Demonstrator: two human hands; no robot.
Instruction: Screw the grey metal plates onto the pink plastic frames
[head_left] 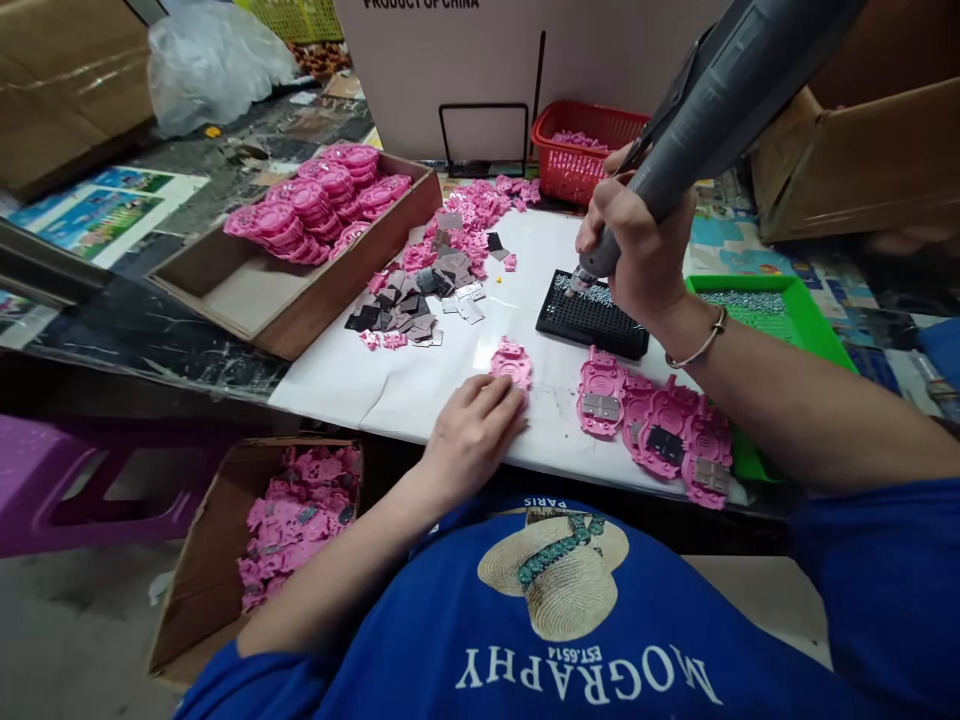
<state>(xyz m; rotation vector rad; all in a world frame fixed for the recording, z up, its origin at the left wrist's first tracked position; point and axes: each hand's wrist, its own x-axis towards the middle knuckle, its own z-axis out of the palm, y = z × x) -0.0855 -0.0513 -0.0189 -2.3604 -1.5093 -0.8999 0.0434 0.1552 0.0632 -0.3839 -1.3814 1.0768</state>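
Note:
My right hand (pixel 637 235) is wrapped round a grey power screwdriver (pixel 690 130), its tip down at the black perforated tray (pixel 592 315) of small screws. At the table's front edge my left hand (pixel 476 430) has its fingers on a pink plastic part (pixel 511 362), pressing it on the white surface; the fingertips cover its lower end. To the right lie several pink parts (pixel 651 420) fitted with grey or black plates. Beyond my left hand is a pile of loose metal plates (pixel 409 305) and small pink pieces (pixel 472 215).
A cardboard tray (pixel 300 335) of stacked pink parts stands at the left, a box (pixel 199 580) of pink parts below it. A red basket (pixel 570 170) is at the back. A green tray (pixel 814 320) and an open carton (pixel 862 160) are at the right.

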